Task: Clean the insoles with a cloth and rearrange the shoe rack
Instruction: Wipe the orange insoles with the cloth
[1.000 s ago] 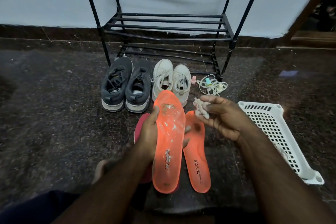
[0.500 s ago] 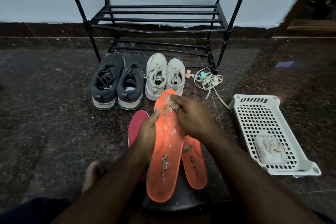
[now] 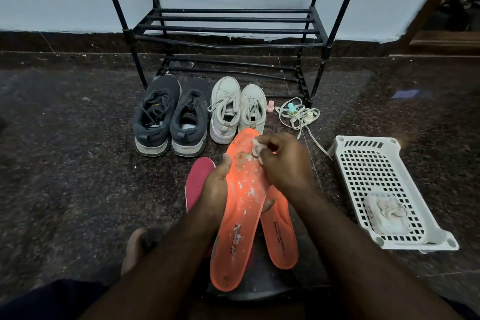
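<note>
Fingers of my right hand (image 3: 284, 163) pinch a small cloth (image 3: 258, 150) against the toe end of the orange insole (image 3: 242, 205). My left hand (image 3: 215, 187) grips that insole at its left edge. Its long axis runs from those fingers back toward me, so I judge the wipe should travel heelward over the white specks.

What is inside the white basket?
Inside the white basket lies one crumpled whitish bundle, near the corner closest to the person. It looks like cloth or wipes. Whatever is under the bundle is covered, so that cannot be seen.
</note>
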Motion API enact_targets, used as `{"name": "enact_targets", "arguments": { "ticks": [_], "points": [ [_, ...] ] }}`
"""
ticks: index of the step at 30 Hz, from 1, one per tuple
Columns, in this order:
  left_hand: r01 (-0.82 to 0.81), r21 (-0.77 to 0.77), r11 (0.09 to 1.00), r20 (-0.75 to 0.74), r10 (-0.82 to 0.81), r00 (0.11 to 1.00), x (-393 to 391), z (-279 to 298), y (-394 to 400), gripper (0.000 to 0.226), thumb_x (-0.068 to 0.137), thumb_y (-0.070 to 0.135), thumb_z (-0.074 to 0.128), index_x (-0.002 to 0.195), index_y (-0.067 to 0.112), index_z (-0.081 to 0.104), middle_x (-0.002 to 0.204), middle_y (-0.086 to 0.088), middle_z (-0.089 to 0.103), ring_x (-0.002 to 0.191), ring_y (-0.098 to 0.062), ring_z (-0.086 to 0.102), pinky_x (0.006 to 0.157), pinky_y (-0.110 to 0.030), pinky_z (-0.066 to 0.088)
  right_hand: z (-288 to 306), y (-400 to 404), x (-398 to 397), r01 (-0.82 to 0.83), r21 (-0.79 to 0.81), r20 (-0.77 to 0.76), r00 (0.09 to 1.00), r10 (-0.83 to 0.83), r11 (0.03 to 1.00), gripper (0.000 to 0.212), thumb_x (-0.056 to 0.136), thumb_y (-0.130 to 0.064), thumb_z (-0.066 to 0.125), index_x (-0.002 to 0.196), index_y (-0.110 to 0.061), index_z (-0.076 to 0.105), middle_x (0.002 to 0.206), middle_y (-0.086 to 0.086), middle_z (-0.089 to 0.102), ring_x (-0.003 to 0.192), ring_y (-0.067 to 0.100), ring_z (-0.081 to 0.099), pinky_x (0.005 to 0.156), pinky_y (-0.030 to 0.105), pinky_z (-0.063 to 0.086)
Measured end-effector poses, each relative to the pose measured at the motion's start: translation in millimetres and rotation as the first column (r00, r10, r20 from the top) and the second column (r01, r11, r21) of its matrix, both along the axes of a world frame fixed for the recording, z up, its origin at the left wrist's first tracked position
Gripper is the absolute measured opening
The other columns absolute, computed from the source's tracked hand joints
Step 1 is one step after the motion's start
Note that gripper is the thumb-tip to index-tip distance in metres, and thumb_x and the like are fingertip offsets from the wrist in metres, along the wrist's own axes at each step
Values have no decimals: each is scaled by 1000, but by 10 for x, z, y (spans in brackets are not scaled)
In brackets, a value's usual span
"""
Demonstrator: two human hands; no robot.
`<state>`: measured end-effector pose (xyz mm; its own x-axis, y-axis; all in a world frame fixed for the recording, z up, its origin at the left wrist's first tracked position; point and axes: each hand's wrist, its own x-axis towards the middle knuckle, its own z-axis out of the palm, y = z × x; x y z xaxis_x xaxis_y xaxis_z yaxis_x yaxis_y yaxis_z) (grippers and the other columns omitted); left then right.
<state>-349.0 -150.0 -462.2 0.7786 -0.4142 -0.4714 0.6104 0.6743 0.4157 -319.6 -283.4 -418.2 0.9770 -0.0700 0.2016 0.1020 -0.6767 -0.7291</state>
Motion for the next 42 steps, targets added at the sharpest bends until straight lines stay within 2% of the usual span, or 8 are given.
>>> {"name": "enact_targets", "arguments": {
  "ticks": [5, 11, 16, 24, 30, 35, 39, 42],
  "points": [
    [-60, -15, 998, 24, 60, 998, 25, -34, -18, 68, 101, 57, 31, 115, 5, 73, 122, -22, 66, 124, -42, 53, 114, -62, 26, -70, 18, -34, -158, -227, 89, 979, 182, 961, 25, 84, -5, 64, 103, -17, 76, 104, -1, 70, 99, 18, 61, 91, 32, 48],
    [59, -43, 997, -18, -60, 998, -1, -6, 15, 71, 96, 66, 36, 106, 11, 79, 121, -18, 69, 106, -39, 64, 90, -58, 43, -32, -13, 5, -2, -48, -9, 1000, 2, 999, 28, 87, -1, 60, 106, -16, 75, 105, -2, 68, 93, 8, 59, 85, 16, 42],
    [-88, -69, 994, -8, 87, 996, 34, 33, -14, 69, 103, 52, 30, 97, 3, 78, 99, -18, 73, 84, -33, 73, 76, -47, 59, -41, 50, -53, -232, -124, -47, 972, 228, 965, 21, 87, -11, 69, 105, -16, 76, 115, -3, 64, 107, 10, 56, 96, 17, 38],
    [28, 5, 1000, -39, -27, 999, -4, 28, 0, 71, 98, 64, 33, 99, 12, 81, 116, -17, 71, 100, -37, 69, 84, -59, 51, -28, -10, 19, 20, 94, -50, 999, -16, 995, 24, 83, -8, 70, 101, -23, 74, 100, -10, 70, 92, 4, 64, 89, 25, 50],
    [-37, -5, 999, -4, 37, 999, -8, 116, -39, 71, 105, 47, 28, 85, 3, 80, 88, -18, 75, 72, -31, 75, 58, -44, 61, -48, 45, -40, -156, -206, 2, 987, 159, 966, 26, 85, -2, 63, 101, -17, 77, 102, -2, 63, 95, 12, 59, 83, 20, 42],
    [9, 8, 1000, -27, -9, 1000, -16, 80, 15, 69, 100, 57, 32, 105, 4, 77, 107, -21, 72, 95, -39, 68, 89, -56, 45, -21, 30, -28, -13, -109, 46, 999, 18, 994, 28, 87, 1, 58, 103, -15, 74, 102, 1, 66, 91, 12, 61, 85, 23, 48],
    [-61, -5, 998, -20, 61, 998, 8, 53, 1, 63, 100, 56, 33, 113, 8, 72, 111, -19, 68, 103, -37, 63, 106, -59, 34, -23, 48, -44, -206, -113, 6, 978, 208, 972, 23, 84, -5, 68, 100, -19, 77, 101, -5, 68, 95, 8, 60, 86, 15, 41],
    [-35, 17, 999, -24, 35, 999, -23, 114, -20, 60, 102, 55, 31, 118, 8, 64, 111, -21, 70, 98, -39, 67, 95, -56, 40, -73, 51, -33, -138, -221, 96, 982, 163, 965, 23, 84, -3, 65, 101, -15, 76, 98, 0, 67, 94, 17, 61, 86, 29, 47]
  ]
}}
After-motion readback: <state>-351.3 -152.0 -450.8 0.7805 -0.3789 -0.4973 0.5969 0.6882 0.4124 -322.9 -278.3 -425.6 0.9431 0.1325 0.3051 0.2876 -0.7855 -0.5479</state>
